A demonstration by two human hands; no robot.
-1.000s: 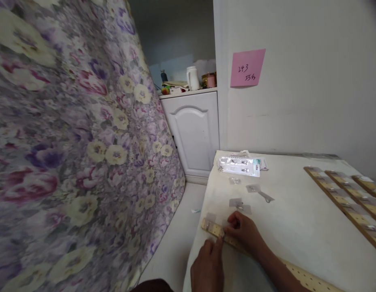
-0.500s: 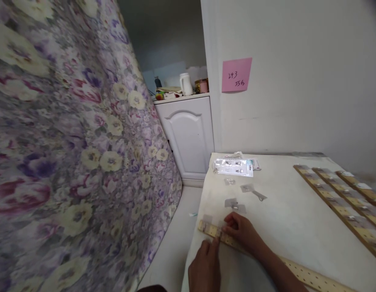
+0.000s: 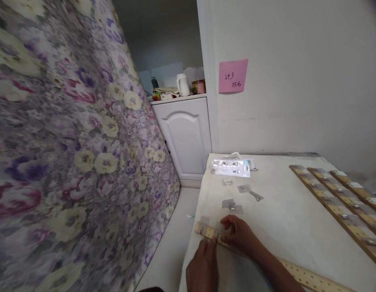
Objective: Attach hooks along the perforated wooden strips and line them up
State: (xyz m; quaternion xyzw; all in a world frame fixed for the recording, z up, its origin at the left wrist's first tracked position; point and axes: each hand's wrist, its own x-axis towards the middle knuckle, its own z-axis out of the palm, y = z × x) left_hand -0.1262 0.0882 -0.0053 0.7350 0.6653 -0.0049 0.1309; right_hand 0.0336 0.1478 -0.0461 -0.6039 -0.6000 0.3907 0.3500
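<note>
In the head view, the only one, your right hand [image 3: 240, 236] lies across the near-left end of a wooden strip [image 3: 206, 230] drilled with rows of small holes. The strip lies flat on the tabletop [image 3: 282, 227] and runs off toward the lower right. The fingers curl down over the strip, so that grip looks clenched on it. A small clear hook pad [image 3: 220, 226] shows just beside the fingertips, but you cannot tell whether they pinch it too.

Your left hand [image 3: 203, 268] comes up from below with its fingertips at the strip's near edge. Its palm faces away, so you cannot tell whether that grip is released or clenched.

Two loose clear hooks [image 3: 233, 205] lie on the tabletop just beyond your right hand, with another pair [image 3: 248, 189] farther on and a clear packet [image 3: 230, 167] near the back edge. Well apart on the right lie three more strips [image 3: 336, 202], already lined with pads. A pink note [image 3: 233, 76] is stuck to the wall, and a floral cloth [image 3: 69, 142] fills the left.

By the look of it, you are seating a pad near the strip's end. The next move calls for firm, even pressure with the strip kept flat, then a short reach to the nearest loose hook.
</note>
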